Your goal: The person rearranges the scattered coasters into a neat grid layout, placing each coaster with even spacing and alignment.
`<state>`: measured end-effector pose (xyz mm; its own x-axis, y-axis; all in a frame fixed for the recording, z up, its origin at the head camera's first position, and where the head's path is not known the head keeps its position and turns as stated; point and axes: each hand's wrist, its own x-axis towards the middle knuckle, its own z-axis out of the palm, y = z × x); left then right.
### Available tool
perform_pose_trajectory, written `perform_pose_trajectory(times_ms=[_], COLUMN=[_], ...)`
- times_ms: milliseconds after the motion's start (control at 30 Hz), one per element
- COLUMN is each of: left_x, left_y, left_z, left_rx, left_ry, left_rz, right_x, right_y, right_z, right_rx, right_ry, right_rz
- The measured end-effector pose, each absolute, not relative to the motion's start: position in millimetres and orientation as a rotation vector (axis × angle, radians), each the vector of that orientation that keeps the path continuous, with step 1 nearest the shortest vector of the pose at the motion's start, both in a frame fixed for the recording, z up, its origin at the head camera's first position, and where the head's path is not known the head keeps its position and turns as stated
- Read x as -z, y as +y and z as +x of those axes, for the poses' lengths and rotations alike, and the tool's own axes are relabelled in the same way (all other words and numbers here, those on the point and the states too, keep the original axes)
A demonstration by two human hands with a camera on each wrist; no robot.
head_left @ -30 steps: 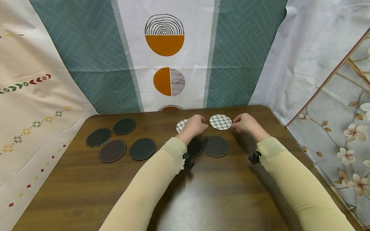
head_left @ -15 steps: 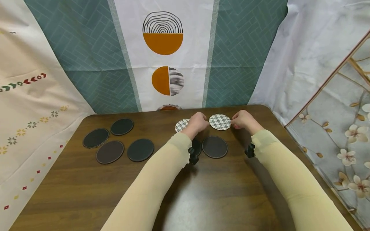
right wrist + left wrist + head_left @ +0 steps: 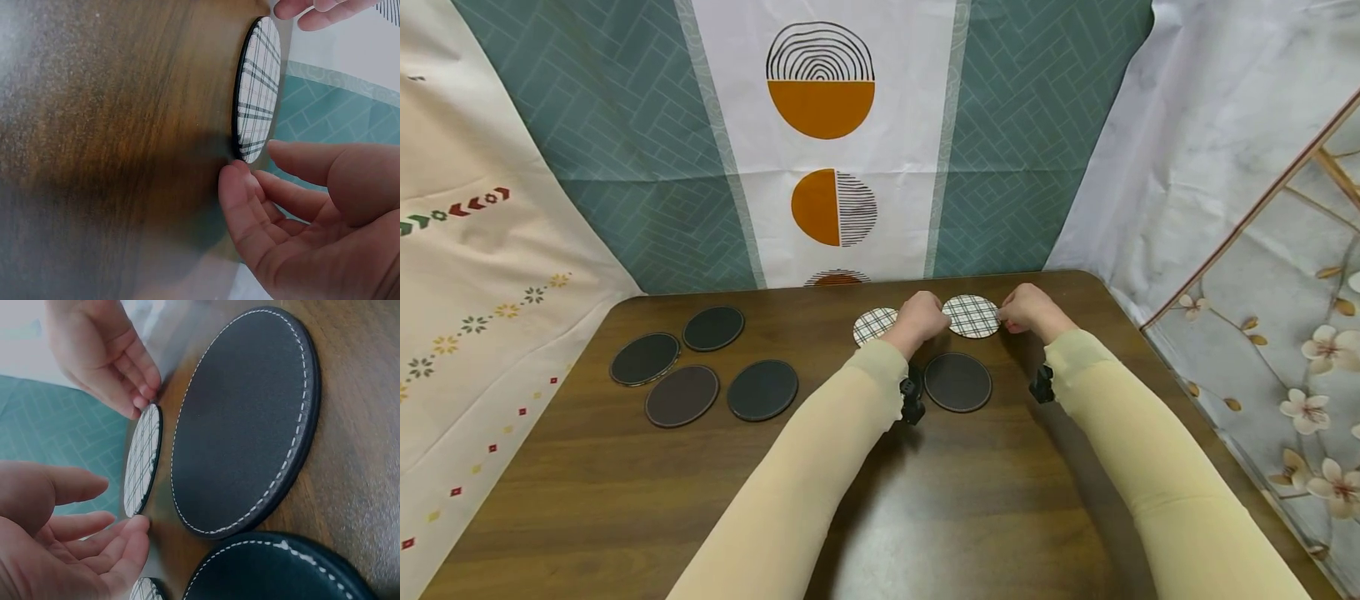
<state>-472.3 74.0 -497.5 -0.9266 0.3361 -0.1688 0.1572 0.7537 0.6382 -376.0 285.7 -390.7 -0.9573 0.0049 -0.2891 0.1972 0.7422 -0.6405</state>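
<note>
Two round coasters with a white plaid face lie toward the far side of the table. My left hand is at the left edge of the right-hand plaid coaster, its fingertips right at the rim and its thumb apart from the fingers in the left wrist view. At the opposite edge, the fingertips of my right hand touch the rim, with the thumb above the plaid face. The left-hand plaid coaster is partly covered by my left hand and wrist. Nearer me lies a dark stitched coaster.
Beside that one, a second dark coaster is mostly hidden under my left arm in the head view. Several dark coasters, among them a brownish one, are grouped at the left of the wooden table. Patterned curtain cloth hangs behind.
My left hand has shifted slightly right, up to the plaid coaster's left edge. My right hand has moved in a little at its right edge. The coasters stay in place.
</note>
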Motion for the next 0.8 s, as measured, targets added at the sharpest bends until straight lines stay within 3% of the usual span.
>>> perform_pose_trajectory(times_ms=[433,800], left_x=[502.0,414.5], left_y=[79.9,71.8], left_z=[-472.7,-381.1], left_rx=[-1.063,-1.27], left_ry=[2.618,2.601], left_rz=[0.289,0.14], right_x=[394.1,399.8], right_y=[281.7,280.4], right_z=[-376.8,-376.2], right_rx=[1.093,1.268], right_ry=[2.642,2.576], right_rz=[0.157,0.262])
